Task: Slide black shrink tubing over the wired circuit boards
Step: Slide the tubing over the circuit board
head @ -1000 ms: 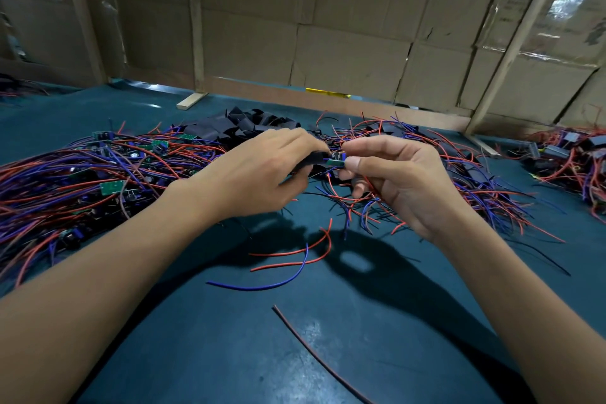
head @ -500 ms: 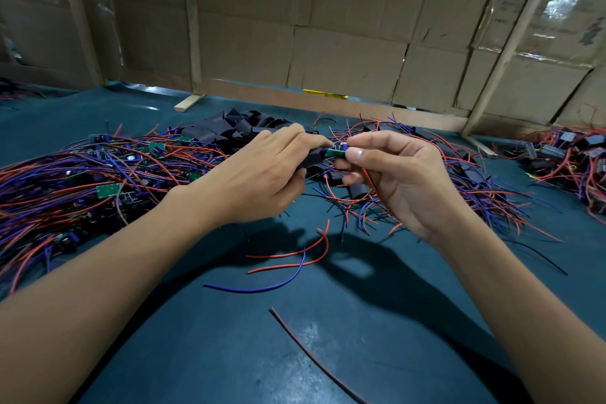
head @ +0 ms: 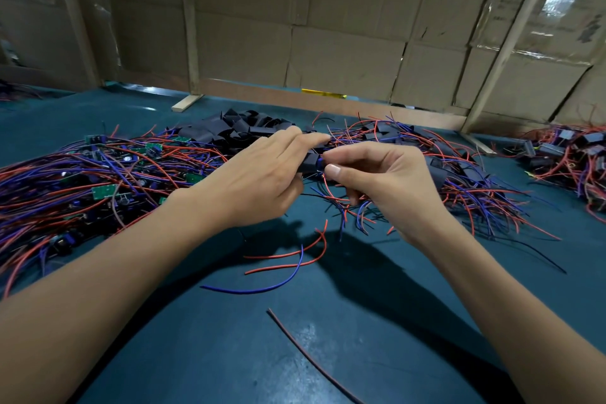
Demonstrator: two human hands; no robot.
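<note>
A piece of black shrink tubing (head: 310, 163) sits between my two hands above the teal table. My left hand (head: 262, 177) holds its left end, fingers stretched over it. My right hand (head: 370, 177) pinches its right end with thumb and forefinger, where red and blue wires (head: 337, 200) hang down. The circuit board inside is hidden by the tubing. A heap of bare green boards with red and blue wires (head: 98, 180) lies at the left. Loose black tubing pieces (head: 236, 128) are piled behind my hands.
Sleeved boards with wires (head: 459, 174) are heaped right of my hands, and another heap (head: 570, 157) lies at the far right. Loose wire offcuts (head: 285, 259) lie on the teal table (head: 229, 354) near me. Cardboard walls (head: 328, 26) close off the back.
The green board end that showed between my fingers is now covered by the black tubing. My left fingers have stretched forward over the tubing.
</note>
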